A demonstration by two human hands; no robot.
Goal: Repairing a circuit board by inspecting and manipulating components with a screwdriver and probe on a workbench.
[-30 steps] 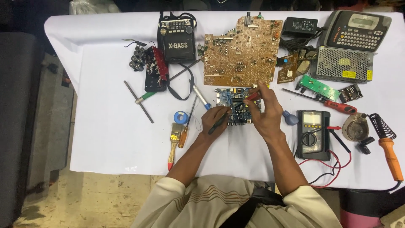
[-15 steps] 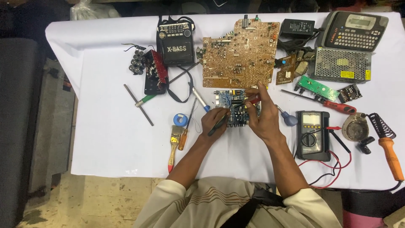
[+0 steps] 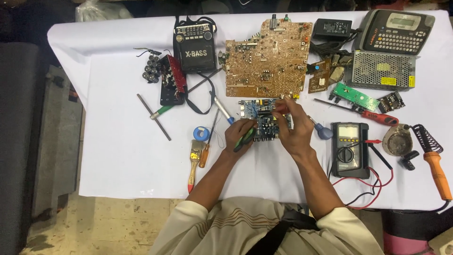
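Note:
A small blue circuit board (image 3: 261,114) lies on the white tablecloth (image 3: 118,141) in front of me. My left hand (image 3: 237,137) rests on the board's near left edge, closed around a slim dark green-handled tool (image 3: 246,140). My right hand (image 3: 296,133) covers the board's right end. Its fingertips pinch a small red object (image 3: 281,108) at the board's far right corner. What the red object is cannot be made out.
Beyond the blue board lie a large brown circuit board (image 3: 266,56) and a black radio (image 3: 195,45). A multimeter (image 3: 349,148) with red and black leads, a soldering iron (image 3: 434,165) and a red screwdriver (image 3: 377,117) are to the right. A brush (image 3: 193,160) and a blue solder spool (image 3: 202,133) are to the left.
My right hand's fingers have shifted slightly at the board's far right corner. My left hand has stayed on the board with its tool.

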